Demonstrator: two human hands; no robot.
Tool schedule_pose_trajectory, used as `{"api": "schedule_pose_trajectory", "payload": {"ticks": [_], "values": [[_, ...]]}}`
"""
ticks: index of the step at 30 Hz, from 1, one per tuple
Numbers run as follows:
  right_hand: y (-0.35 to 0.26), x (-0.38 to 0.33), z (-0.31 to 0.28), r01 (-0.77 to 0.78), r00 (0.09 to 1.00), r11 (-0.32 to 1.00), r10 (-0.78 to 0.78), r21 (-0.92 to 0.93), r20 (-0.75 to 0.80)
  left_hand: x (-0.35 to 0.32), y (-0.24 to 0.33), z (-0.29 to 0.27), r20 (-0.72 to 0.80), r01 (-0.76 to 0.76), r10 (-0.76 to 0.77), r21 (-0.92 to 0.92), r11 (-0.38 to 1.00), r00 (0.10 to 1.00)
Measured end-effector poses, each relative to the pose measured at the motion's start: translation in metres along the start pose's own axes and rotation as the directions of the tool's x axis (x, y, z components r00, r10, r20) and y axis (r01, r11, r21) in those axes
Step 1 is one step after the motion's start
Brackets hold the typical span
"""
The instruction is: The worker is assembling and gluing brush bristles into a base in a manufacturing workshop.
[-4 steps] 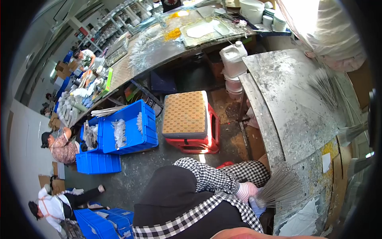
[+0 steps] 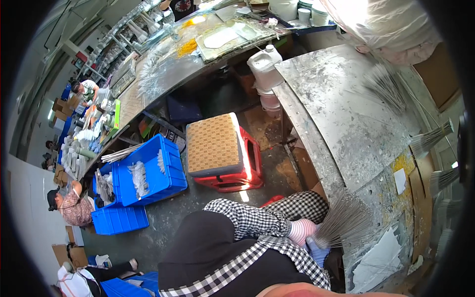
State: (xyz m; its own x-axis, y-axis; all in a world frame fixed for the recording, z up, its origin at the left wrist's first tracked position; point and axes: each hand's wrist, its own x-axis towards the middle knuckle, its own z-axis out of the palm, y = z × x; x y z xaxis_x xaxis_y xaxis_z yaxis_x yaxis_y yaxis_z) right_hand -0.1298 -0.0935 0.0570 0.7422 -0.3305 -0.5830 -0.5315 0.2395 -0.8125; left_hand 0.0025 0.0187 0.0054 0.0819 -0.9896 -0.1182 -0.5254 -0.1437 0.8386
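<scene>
A fanned bundle of thin grey wires (image 2: pixel 345 220) lies with its spread end over the edge of the worktable at lower right. Its narrow end sits between my two hands, close to my lap. My left hand (image 2: pixel 303 231), in a pink-and-white striped glove, is closed at the bundle's gathered end, its fingers partly hidden. Just below it, my right hand (image 2: pixel 318 251), in a blue glove, closes against the same end. Black-and-white checked sleeves cover my arms.
A patterned cushioned red stool (image 2: pixel 217 148) stands ahead. Blue crates (image 2: pixel 173 173) are at left, one holding pale bundles. More wire bundles (image 2: pixel 386 89) lie on the stained worktable (image 2: pixel 341 109). A white jug (image 2: pixel 264 67) stands beyond. Co-workers (image 2: pixel 74 203) sit at left.
The whole view has shifted, so the stool, crates and table sit farther left. Both hands stay at the bundle's gathered end, and the wires still fan over the table edge.
</scene>
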Motion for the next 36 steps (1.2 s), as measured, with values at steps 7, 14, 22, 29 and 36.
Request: {"api": "schedule_pose_trajectory", "payload": {"ticks": [7,14,22,29,36], "values": [[-0.006,-0.004,0.007,0.085,0.996,0.963,-0.085,0.257,-0.013,0.003,0.005,0.005,-0.008,0.029,-0.029,0.033,0.999,1.0],[0.006,0.0,0.005,0.06,0.998,0.981,-0.059,0.182,-0.008,-0.002,-0.001,0.009,-0.073,0.016,-0.014,0.027,1.0,0.997],[0.02,0.006,-0.006,0.034,0.997,0.978,-0.046,0.205,0.054,0.006,-0.019,0.028,-0.057,0.04,-0.035,0.082,0.996,0.998],[0.033,0.01,-0.004,0.109,0.994,0.988,-0.11,0.11,0.004,0.002,-0.021,0.029,-0.073,0.037,-0.03,0.103,0.994,0.997],[0.029,0.01,-0.001,0.174,0.984,0.974,-0.177,0.148,0.007,0.0,-0.035,0.042,-0.152,-0.107,0.158,0.298,0.948,0.976]]}}
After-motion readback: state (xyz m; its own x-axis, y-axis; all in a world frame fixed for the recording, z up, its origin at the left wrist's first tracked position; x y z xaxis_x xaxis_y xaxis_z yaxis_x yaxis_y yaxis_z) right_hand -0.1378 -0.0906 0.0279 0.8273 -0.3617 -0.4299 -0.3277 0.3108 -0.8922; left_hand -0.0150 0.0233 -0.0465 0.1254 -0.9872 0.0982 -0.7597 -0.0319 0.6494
